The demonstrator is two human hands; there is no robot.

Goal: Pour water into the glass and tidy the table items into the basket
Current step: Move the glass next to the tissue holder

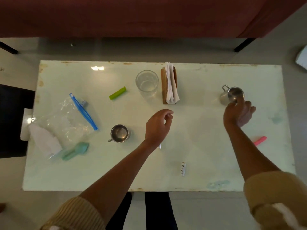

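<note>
Ref.: clock face centred on counter (199, 163), 12 = far edge, 6 = near edge.

Glass (147, 83): approx. 12 o'clock, upright, clear, mouth up; water level not readable. Napkin holder (163, 87): just beside glass at its 3 o'clock, wooden, white napkins inside, not touching glass.

R steel cup (232, 97): approx. 2 o'clock, upright, handle toward 11 o'clock. R hand (237, 115): at that cup's 6 o'clock, fingers spread and relaxed, one fingertip touching cup's near rim; no wrap round cup, nothing held.

L hand (157, 125): near counter centre, fingers loosely curled, nothing held, touching no item. L steel cup (120, 133): at L hand's 9 o'clock, near but apart, upright, handle toward 8 o'clock.

Green clip (117, 93): at glass's 9 o'clock, flat on counter, near but apart.

Plastic bag (66, 120): approx. 9 o'clock, clear, flat, crumpled. Blue clip (83, 112): diagonal along bag's right edge, top end toward 11 o'clock. White paper (44, 140): at bag's 7 o'clock, at counter's left edge. Teal spoon (75, 151): approx. 8 o'clock, flat, just beside white paper; contact not readable.

Pink item (260, 141): approx. 4 o'clock, near right edge, part hidden behind R forearm; type not readable. White packet (183, 169): approx. 6 o'clock, flat, well apart from other items.

Sleeves (79, 213): tan, ribbed, pushed up both forearms.
</note>
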